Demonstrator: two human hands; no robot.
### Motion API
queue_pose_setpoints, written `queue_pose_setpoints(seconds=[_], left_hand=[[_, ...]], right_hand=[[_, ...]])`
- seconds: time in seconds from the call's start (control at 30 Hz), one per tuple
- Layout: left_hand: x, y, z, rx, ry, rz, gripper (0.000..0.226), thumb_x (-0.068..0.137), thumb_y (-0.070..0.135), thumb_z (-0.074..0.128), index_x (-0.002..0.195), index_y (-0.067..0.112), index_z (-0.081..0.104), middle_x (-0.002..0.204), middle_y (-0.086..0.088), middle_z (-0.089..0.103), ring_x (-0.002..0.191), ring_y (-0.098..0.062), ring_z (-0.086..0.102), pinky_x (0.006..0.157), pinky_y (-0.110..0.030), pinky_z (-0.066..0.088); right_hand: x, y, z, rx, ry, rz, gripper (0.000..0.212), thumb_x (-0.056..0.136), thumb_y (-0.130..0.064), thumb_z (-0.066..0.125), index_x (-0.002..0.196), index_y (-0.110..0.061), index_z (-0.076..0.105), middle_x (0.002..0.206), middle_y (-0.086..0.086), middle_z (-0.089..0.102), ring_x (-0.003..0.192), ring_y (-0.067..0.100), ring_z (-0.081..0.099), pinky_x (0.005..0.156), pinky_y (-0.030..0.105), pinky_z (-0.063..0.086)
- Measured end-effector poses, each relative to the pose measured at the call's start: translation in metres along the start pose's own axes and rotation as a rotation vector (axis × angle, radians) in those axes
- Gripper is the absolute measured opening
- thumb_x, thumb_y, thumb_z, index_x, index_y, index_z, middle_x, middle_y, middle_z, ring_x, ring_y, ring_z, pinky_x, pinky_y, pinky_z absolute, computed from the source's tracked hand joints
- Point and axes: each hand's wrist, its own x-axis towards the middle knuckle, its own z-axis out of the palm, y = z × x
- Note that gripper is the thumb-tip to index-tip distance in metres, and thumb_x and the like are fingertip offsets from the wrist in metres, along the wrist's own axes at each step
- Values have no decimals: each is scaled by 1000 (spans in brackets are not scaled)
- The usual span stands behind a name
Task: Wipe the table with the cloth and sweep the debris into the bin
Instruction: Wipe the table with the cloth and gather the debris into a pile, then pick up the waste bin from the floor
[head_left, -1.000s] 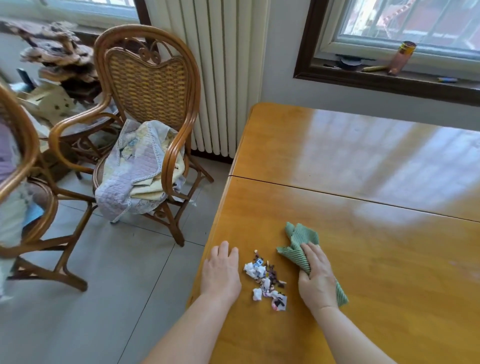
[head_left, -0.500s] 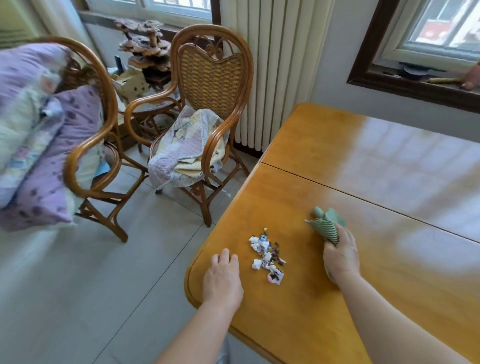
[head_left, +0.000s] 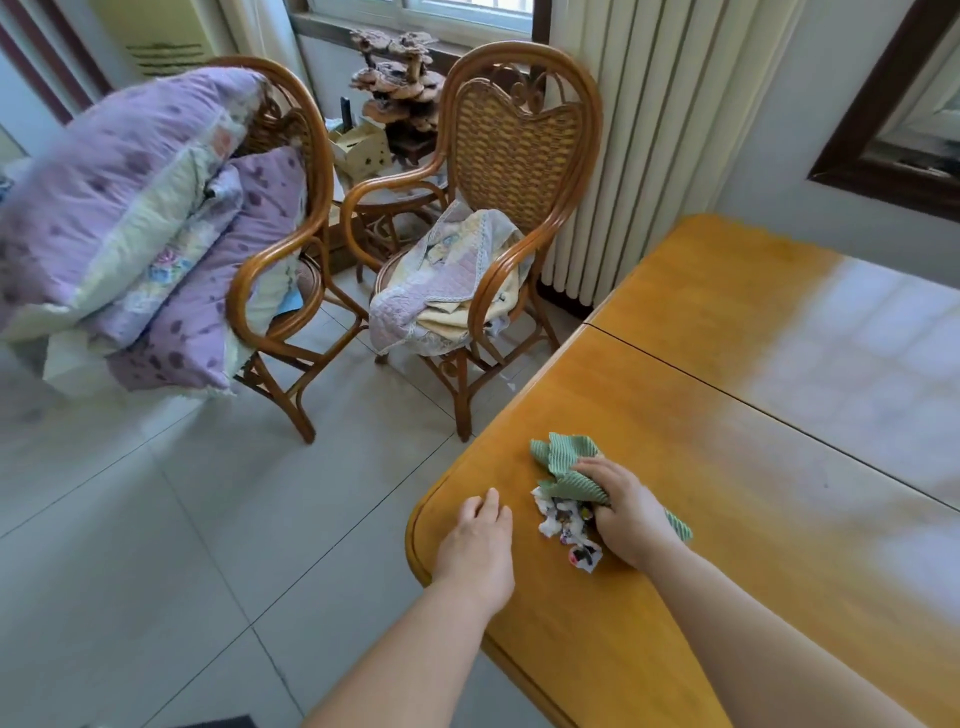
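Observation:
A green ribbed cloth (head_left: 563, 460) lies bunched on the orange wooden table (head_left: 727, 467) near its rounded left corner. My right hand (head_left: 626, 512) grips the cloth and presses it against a small pile of torn paper debris (head_left: 566, 522). Part of the pile sits under the cloth and my fingers. My left hand (head_left: 480, 540) rests flat on the table close to the edge, fingers together, just left of the pile and holding nothing. No bin is in view.
Two rattan armchairs stand left of the table: the nearer chair (head_left: 498, 218) holds folded quilts, the farther chair (head_left: 270, 260) is draped in purple bedding (head_left: 130, 234). A white radiator (head_left: 649, 130) lines the wall. Grey tiled floor (head_left: 182, 545) spreads below the table edge.
My right hand has pulled the cloth left onto the debris, which was apart from it before. The view has swung left, showing more floor and the second chair. My left hand stays by the edge.

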Motion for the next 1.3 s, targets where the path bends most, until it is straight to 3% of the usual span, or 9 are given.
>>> queue_pose_setpoints(seconds=[0.13, 0.23, 0.33, 0.43, 0.63, 0.77, 0.83, 1.0, 1.3], left_hand=[[1, -4, 0, 3, -13, 11, 66, 90, -4, 39, 149, 17, 17, 159, 3, 1, 145, -19, 5, 110, -32, 35], [1, -5, 1, 5, -9, 11, 67, 90, -4, 40, 149, 19, 17, 159, 4, 1, 145, -18, 5, 110, -32, 35], [-1, -4, 3, 1, -3, 9, 68, 90, -4, 41, 149, 18, 16, 159, 3, 1, 145, -19, 4, 111, -32, 33], [-4, 0, 6, -29, 4, -10, 67, 91, -3, 41, 149, 17, 15, 159, 2, 0, 146, -19, 2, 113, -34, 30], [-17, 3, 10, -165, 53, -67, 66, 90, -6, 37, 149, 14, 15, 159, -1, 5, 146, -19, 5, 117, -35, 23], [-38, -13, 11, -209, 117, -154, 64, 92, -2, 42, 149, 16, 17, 158, 0, 11, 145, -20, 11, 113, -36, 27], [-44, -27, 11, -213, 152, -207, 63, 93, 0, 43, 148, 17, 20, 157, -1, 17, 143, -21, 18, 111, -37, 32], [-74, -85, 9, -281, 235, -322, 52, 91, 6, 39, 142, 17, 32, 141, -1, 38, 128, -24, 36, 98, -37, 41], [-179, -253, 42, -386, 286, -763, 43, 87, 4, 45, 130, 13, 44, 132, -5, 46, 121, -26, 41, 97, -35, 42]], right_hand=[[-22, 1, -6, 81, -74, -9, 58, 75, 7, 42, 122, -26, 52, 124, -12, 49, 118, 11, 42, 99, 25, 33], [-37, 20, -24, 297, 197, 162, 49, 82, 2, 47, 120, -29, 53, 122, -2, 57, 109, 18, 49, 88, 29, 38], [-61, 52, -31, 221, 423, 394, 52, 79, 2, 47, 125, -23, 50, 134, 6, 51, 121, 29, 45, 97, 39, 38], [-80, 47, -6, 152, 449, 430, 57, 78, 5, 48, 130, -19, 45, 143, 5, 41, 134, 26, 31, 110, 41, 26], [-67, 3, 22, 274, 276, 304, 57, 81, -1, 48, 135, -20, 39, 147, 2, 34, 138, 21, 23, 115, 39, 19], [-62, -5, 6, -14, 185, 396, 76, 77, -41, 62, 141, -22, 25, 154, 3, 17, 142, 20, 7, 116, 46, 6], [-67, -23, 6, -89, 202, 305, 80, 76, -49, 60, 142, -24, 22, 155, 1, 12, 143, 19, 1, 115, 45, 2], [-69, -113, 61, 32, 44, -59, 47, 86, -28, 56, 131, -21, 44, 145, 1, 36, 133, 19, 32, 109, 38, 29], [-93, -249, 219, -110, -467, -362, 38, 89, -18, 48, 127, -20, 48, 138, -4, 45, 124, 16, 43, 99, 25, 34]])
